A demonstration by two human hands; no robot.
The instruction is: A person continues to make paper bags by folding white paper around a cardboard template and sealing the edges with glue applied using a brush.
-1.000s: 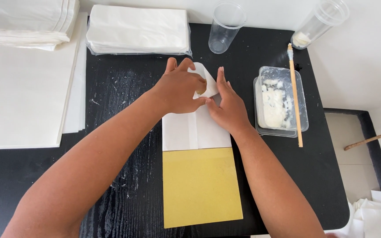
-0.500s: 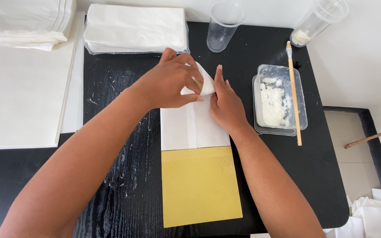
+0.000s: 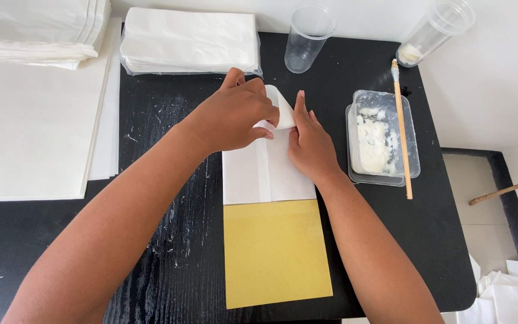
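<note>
A white folded paper piece (image 3: 268, 174) lies on a black table (image 3: 169, 234), over the top of a yellow board (image 3: 276, 255). My left hand (image 3: 235, 114) pinches the paper's upper flap (image 3: 281, 103) and curls it up and over. My right hand (image 3: 310, 144) lies flat on the paper's right side, fingers pointing away from me, pressing it down next to the lifted flap. Both forearms reach in from the bottom of the view.
A clear tray of white paste (image 3: 381, 137) sits right of my hands with a wooden brush (image 3: 401, 123) across it. Two clear plastic cups (image 3: 308, 37) (image 3: 434, 31) stand at the back. White paper stacks (image 3: 190, 41) (image 3: 31, 129) lie at back and left.
My left hand has lifted the top flap higher and curled it over; both hands shifted slightly toward the far side of the table.
</note>
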